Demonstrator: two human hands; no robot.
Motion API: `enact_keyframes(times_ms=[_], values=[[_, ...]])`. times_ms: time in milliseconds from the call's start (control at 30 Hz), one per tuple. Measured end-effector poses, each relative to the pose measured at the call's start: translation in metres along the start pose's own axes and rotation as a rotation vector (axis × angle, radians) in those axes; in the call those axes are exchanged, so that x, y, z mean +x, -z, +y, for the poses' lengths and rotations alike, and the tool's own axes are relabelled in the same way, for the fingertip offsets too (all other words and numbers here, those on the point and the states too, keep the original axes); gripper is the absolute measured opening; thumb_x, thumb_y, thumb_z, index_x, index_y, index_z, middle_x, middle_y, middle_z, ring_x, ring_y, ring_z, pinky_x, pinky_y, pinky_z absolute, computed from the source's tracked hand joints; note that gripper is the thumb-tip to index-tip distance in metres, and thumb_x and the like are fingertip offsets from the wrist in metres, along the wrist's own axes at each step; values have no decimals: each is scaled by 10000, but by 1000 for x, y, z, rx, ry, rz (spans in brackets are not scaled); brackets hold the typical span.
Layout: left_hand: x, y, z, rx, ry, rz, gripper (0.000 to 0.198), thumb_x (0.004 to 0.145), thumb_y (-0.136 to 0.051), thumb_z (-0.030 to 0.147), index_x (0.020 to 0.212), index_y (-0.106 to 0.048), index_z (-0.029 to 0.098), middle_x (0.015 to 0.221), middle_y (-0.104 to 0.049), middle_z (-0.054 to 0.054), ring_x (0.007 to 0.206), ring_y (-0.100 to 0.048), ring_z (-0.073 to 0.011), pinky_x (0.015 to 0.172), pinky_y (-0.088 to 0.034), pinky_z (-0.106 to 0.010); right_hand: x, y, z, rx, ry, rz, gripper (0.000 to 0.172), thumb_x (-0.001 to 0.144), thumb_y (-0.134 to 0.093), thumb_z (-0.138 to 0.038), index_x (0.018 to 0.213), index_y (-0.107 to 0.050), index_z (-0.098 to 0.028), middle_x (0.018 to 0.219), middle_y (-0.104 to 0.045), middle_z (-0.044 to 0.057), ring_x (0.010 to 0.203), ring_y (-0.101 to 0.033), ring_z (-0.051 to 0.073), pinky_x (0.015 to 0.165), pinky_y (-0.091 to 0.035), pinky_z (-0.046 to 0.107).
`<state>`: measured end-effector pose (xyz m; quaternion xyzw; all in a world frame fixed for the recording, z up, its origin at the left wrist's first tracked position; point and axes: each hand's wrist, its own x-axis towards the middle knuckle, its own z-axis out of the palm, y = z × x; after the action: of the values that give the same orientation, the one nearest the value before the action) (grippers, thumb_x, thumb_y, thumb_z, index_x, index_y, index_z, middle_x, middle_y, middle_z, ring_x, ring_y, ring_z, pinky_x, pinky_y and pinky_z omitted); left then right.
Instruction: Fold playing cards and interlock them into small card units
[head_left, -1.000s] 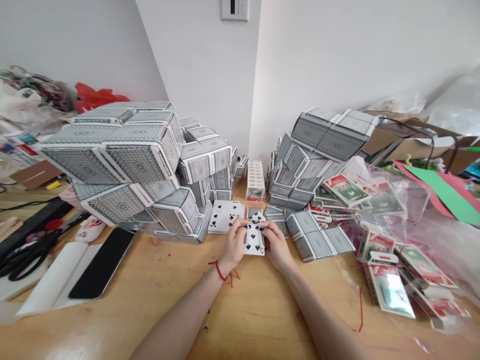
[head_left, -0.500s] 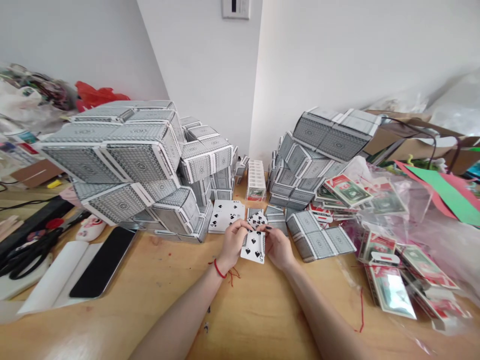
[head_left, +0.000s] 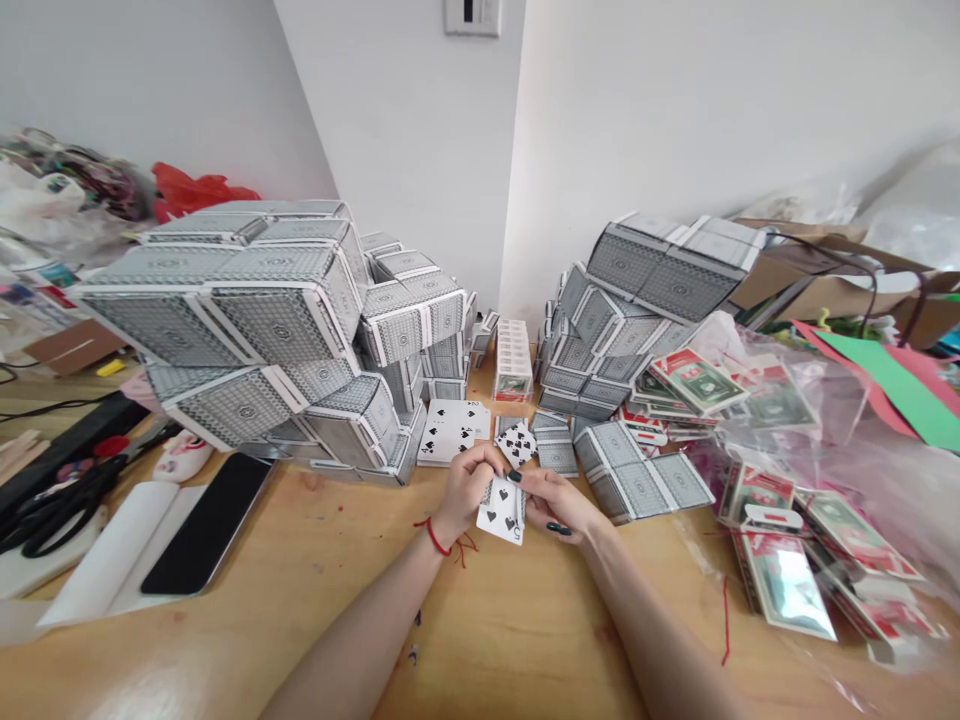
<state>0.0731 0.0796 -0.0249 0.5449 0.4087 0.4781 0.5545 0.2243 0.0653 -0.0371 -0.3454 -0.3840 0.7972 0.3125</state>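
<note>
My left hand (head_left: 472,487) is closed on a playing card (head_left: 501,511), a five of spades held face up just above the table. My right hand (head_left: 553,500) pinches the same card at its upper right edge with thumb and finger. Beyond the fingers lies another spade card (head_left: 517,444), turned at an angle. A face-up stack of playing cards (head_left: 448,432) sits to the left of it. Cards with grey backs (head_left: 555,452) lie to the right. The fingers hide the upper part of the held card.
Blocks built of grey-backed cards rise at left (head_left: 270,310) and right (head_left: 637,300). Between them stands a row of card decks (head_left: 513,360). Boxed decks (head_left: 784,580) and plastic wrap lie at right. A phone (head_left: 206,525) and scissors (head_left: 67,500) are at left.
The held five of spades has come slightly nearer and tilted. My right hand has turned and moved its thumb onto the card's edge, showing more of the angled card behind.
</note>
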Motion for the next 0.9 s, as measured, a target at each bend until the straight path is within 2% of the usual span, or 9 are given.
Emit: enact_keyframes(times_ms=[67, 167, 300, 367, 433, 600, 767, 900], values=[[0, 1, 1, -2, -7, -7, 154, 638, -404, 168, 545, -526, 163, 532, -487, 8, 483, -416, -94, 472, -316, -215, 1, 0, 2, -1, 44, -7, 294, 728, -549, -431, 657, -498, -151, 304, -416, -78, 203, -254, 38, 238, -102, 157], [1, 5, 0, -9, -18, -22, 203, 672, -414, 196, 645, -610, 149, 668, -592, -32, 608, -514, -131, 547, -379, -234, 4, -1, 5, -12, 139, 7, 290, 745, -527, -434, 667, -479, -158, 339, -484, -52, 226, -328, 54, 253, -169, 159], [5, 6, -5, -160, 19, -39, 317, 716, -380, 223, 866, -645, 136, 898, -647, -65, 808, -572, -183, 719, -427, -285, 7, -3, 5, -149, 290, 132, 322, 793, -455, -451, 640, -454, -168, 371, -524, -29, 244, -360, 65, 270, -245, 174], [6, 4, -7, -212, 55, -69, 330, 731, -398, 248, 929, -637, 137, 934, -652, -70, 857, -576, -196, 789, -419, -312, 7, -5, 4, -257, 338, 197, 345, 814, -416, -455, 618, -443, -172, 384, -532, -23, 257, -366, 63, 285, -268, 175], [7, 1, -10, -169, 79, -61, 314, 730, -463, 286, 949, -634, 141, 931, -658, -70, 886, -575, -204, 828, -408, -323, 7, -7, 3, -352, 358, 246, 356, 823, -392, -464, 623, -445, -175, 396, -539, -23, 270, -387, 66, 304, -296, 177], [7, -4, -16, 56, 66, 96, 287, 703, -563, 345, 886, -646, 140, 893, -661, -73, 840, -582, -196, 758, -434, -296, 6, -12, 3, -466, 343, 265, 361, 814, -375, -497, 728, -496, -168, 434, -564, -16, 317, -472, 100, 347, -368, 202], [8, -3, -19, 86, 39, 52, 257, 747, -515, 335, 823, -658, 136, 822, -663, -59, 800, -579, -182, 730, -438, -281, 6, -11, 3, -443, 321, 224, 374, 807, -390, -487, 732, -534, -150, 451, -577, -2, 333, -493, 105, 358, -376, 205], [6, -3, -18, 162, 34, 60, 257, 736, -531, 349, 785, -664, 134, 734, -654, -35, 708, -568, -158, 651, -434, -248, 7, -10, 4, -441, 277, 246, 378, 802, -378, -500, 749, -507, -148, 399, -548, -22, 277, -445, 95, 305, -312, 184]])
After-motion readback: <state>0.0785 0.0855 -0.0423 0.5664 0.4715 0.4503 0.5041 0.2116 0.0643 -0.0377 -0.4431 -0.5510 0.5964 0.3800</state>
